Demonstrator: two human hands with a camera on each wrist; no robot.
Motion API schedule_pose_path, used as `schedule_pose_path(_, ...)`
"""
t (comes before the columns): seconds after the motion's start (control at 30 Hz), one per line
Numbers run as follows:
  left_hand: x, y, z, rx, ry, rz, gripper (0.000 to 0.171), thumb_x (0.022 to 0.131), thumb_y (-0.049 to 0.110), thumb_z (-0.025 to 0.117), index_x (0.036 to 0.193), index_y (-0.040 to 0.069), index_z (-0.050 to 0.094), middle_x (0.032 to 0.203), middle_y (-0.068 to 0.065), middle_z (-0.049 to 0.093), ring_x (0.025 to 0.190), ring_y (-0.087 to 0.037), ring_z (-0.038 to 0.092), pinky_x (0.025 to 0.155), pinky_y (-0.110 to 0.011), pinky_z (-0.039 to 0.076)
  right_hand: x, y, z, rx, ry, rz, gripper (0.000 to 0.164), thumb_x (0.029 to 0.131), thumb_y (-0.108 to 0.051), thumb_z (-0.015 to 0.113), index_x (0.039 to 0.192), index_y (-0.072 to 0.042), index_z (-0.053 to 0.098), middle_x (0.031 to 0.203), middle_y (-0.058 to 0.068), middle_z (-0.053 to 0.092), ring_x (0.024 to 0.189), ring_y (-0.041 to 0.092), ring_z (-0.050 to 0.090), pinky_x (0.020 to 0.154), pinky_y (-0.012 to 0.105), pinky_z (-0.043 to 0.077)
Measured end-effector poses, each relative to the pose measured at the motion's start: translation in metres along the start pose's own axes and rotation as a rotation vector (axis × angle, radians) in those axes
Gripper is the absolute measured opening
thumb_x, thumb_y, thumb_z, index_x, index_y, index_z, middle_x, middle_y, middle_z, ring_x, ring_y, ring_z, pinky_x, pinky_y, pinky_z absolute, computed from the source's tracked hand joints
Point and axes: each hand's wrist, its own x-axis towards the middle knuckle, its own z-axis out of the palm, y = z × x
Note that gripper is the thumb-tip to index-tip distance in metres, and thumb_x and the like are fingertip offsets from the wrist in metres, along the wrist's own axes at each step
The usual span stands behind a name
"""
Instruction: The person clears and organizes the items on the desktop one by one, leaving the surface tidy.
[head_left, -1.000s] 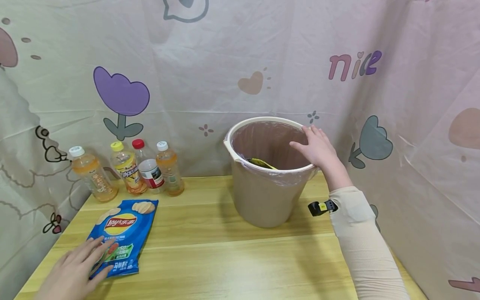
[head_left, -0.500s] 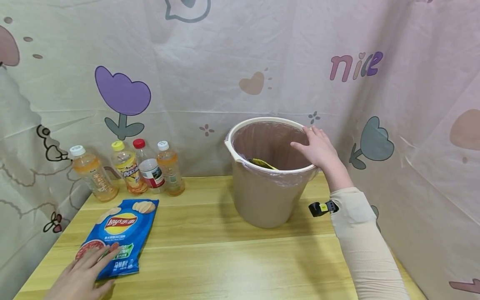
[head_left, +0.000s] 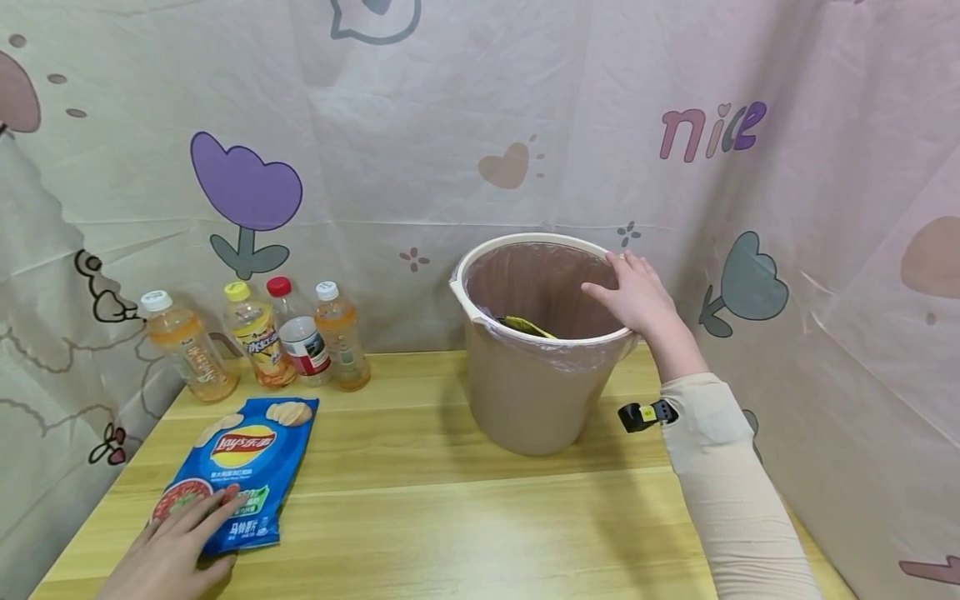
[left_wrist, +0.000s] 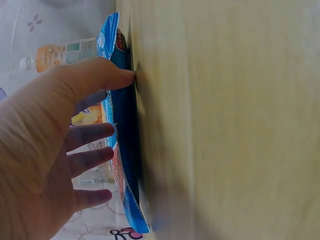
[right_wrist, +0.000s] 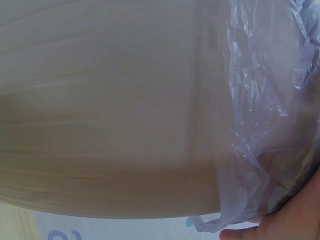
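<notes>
A blue Lay's chip bag [head_left: 247, 458] lies flat on the table at the left. My left hand [head_left: 168, 546] reaches over its lower left part with loosely spread fingers. In the left wrist view the thumb [left_wrist: 112, 75] is at the bag's edge near the tabletop, and the other fingertips are close to its printed face; firm contact cannot be made out. My right hand [head_left: 641, 296] rests on the right rim of a beige trash bin [head_left: 540, 400], thumb stretched out over the opening. A clear plastic liner [right_wrist: 255, 100] hangs over the rim. Inside, part of a yellow wrapper [head_left: 525, 326] shows.
Several plastic bottles stand at the back left: a white-capped one [head_left: 191, 350], a yellow-capped one [head_left: 258, 342], a red-capped one [head_left: 300, 333] and another white-capped one [head_left: 342, 342]. A printed curtain [head_left: 390, 150] hangs behind the wooden table [head_left: 420, 517].
My left hand has shifted slightly right and down over the chip bag, uncovering more of its round red picture. My right hand has stayed on the bin rim.
</notes>
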Motion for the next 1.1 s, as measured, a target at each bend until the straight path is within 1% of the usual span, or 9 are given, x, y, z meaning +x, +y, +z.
schedule_pose_path(0.2,0.002,0.000,0.001,0.021,0.053,0.028,0.088,0.074,0.065,0.069,0.144,0.018,0.047,0.143,-0.024,0.047,0.123,-0.056,0.042,0.091,-0.080,0.028,0.000,0.000,0.000,0.000,0.001,-0.002,0.079,0.097,-0.053,0.046,0.156,-0.009,0.017,0.162,0.024,0.006,0.150,0.045,0.002,0.117,0.065,0.008)
schedule_pose_path(0.47,0.001,0.004,-0.004,0.026,0.125,0.059,0.083,0.075,0.063,0.070,0.142,0.019,0.049,0.143,-0.020,0.050,0.122,-0.052,0.047,0.088,-0.078,0.033,-0.002,-0.001,-0.001,0.003,-0.002,0.000,0.078,0.097,-0.051,0.047,0.156,-0.008,0.017,0.162,0.024,0.006,0.150,0.046,0.002,0.117,0.065,0.008)
schedule_pose_path(0.77,-0.002,0.010,-0.009,0.033,0.222,0.106,0.072,0.077,0.046,0.076,0.140,0.020,0.052,0.139,-0.015,0.056,0.121,-0.045,0.053,0.088,-0.074,0.039,0.000,0.002,0.001,0.008,0.011,-0.001,0.081,0.096,-0.053,0.048,0.156,-0.009,0.018,0.162,0.023,0.007,0.150,0.045,0.002,0.117,0.065,0.008)
schedule_pose_path(0.93,0.001,0.011,-0.010,0.028,0.226,0.113,0.071,0.077,0.042,0.077,0.139,0.019,0.052,0.139,-0.016,0.055,0.121,-0.044,0.052,0.087,-0.073,0.040,0.000,0.003,0.002,0.004,0.013,-0.001,0.081,0.096,-0.054,0.047,0.156,-0.009,0.018,0.162,0.024,0.007,0.150,0.045,0.002,0.117,0.066,0.008)
schedule_pose_path(1.1,0.005,0.012,-0.011,0.043,0.223,0.116,0.071,0.076,0.033,0.078,0.140,0.018,0.052,0.140,-0.019,0.053,0.122,-0.045,0.051,0.088,-0.074,0.039,-0.001,0.001,0.001,0.001,0.005,-0.002,0.080,0.096,-0.054,0.046,0.156,-0.009,0.018,0.162,0.024,0.007,0.150,0.045,0.002,0.116,0.066,0.009)
